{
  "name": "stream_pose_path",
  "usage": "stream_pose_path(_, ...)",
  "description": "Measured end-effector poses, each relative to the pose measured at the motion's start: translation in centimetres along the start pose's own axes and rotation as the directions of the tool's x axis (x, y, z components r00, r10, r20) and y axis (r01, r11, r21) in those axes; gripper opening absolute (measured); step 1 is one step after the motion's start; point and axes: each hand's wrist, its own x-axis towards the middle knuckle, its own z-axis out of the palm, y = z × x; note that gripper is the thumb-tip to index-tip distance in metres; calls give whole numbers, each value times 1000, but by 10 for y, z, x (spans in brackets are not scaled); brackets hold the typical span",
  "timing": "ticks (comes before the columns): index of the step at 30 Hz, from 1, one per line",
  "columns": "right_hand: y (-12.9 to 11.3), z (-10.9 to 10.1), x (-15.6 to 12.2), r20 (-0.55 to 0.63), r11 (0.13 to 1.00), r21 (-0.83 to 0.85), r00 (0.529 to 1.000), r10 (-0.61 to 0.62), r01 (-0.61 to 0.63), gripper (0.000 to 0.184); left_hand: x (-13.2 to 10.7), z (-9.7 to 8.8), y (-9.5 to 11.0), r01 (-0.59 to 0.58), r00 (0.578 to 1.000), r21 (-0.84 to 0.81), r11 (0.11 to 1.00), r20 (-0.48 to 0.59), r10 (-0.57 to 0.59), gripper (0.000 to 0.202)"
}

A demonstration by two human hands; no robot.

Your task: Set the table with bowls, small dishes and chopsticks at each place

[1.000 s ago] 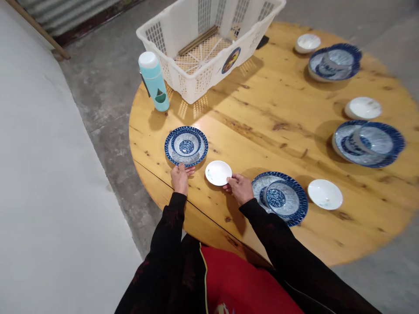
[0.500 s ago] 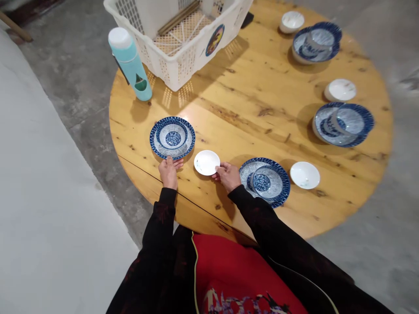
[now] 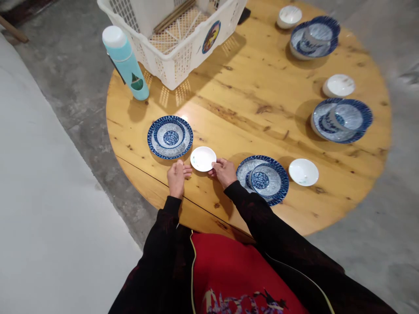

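My right hand (image 3: 224,172) pinches the right rim of a small white bowl (image 3: 203,158) with thumb and fingers. Just left of that bowl, my left hand (image 3: 178,176) is empty, its fingers apart, below the rim of a blue-and-white plate (image 3: 151,147). A blue-patterned bowl (image 3: 170,137) sits on this plate. Beside my right wrist is another blue-and-white plate (image 3: 279,195) with a blue-patterned bowl (image 3: 266,181) on it. A second small white bowl (image 3: 303,172) stands to the right of that plate.
A white plastic basket (image 3: 176,69) and a light-blue bottle (image 3: 127,65) stand at the back left of the round wooden table (image 3: 242,117). Two more blue-and-white stacks (image 3: 360,122) and small white bowls (image 3: 338,85) line the right side.
My left hand has let go of the plate's rim and moved right, towards the small white bowl. My right hand still holds that bowl, now a little nearer the left plate.
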Motion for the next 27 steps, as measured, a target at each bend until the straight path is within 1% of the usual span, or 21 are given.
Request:
stream_pose_path(3,2,-4,0,18,996,-72,999,-43,44,21,-9,10,-10,-43,991,119,992,132,27,33)
stream_pose_path(5,3,-7,-1,21,986,-139,996,-91,93,31,-9,15,-15,-74,985,165,983,167,46,25)
stream_pose_path(7,3,-11,-2,12,976,-181,992,-122,122,37,-7,17,-19,-88,984,186,979,168,56,20)
stream_pose_path(9,3,-12,-3,4,977,-176,992,-126,124,39,-5,17,-20,-90,985,190,978,162,59,17)
stream_pose_path(14,1,-9,-5,18,983,-120,990,-139,140,38,-3,17,-20,-100,983,194,976,169,68,16)
stream_pose_path(18,-1,-7,-5,15,988,-101,993,-115,116,38,-3,18,-20,-87,987,180,980,152,59,14)
stream_pose_path(21,-2,-7,-6,17,988,-102,993,-116,117,38,-3,19,-21,-81,988,174,981,145,56,14)
stream_pose_path(27,-1,-8,-4,29,975,-148,986,-162,164,39,-2,19,-24,-85,989,173,981,133,63,17)
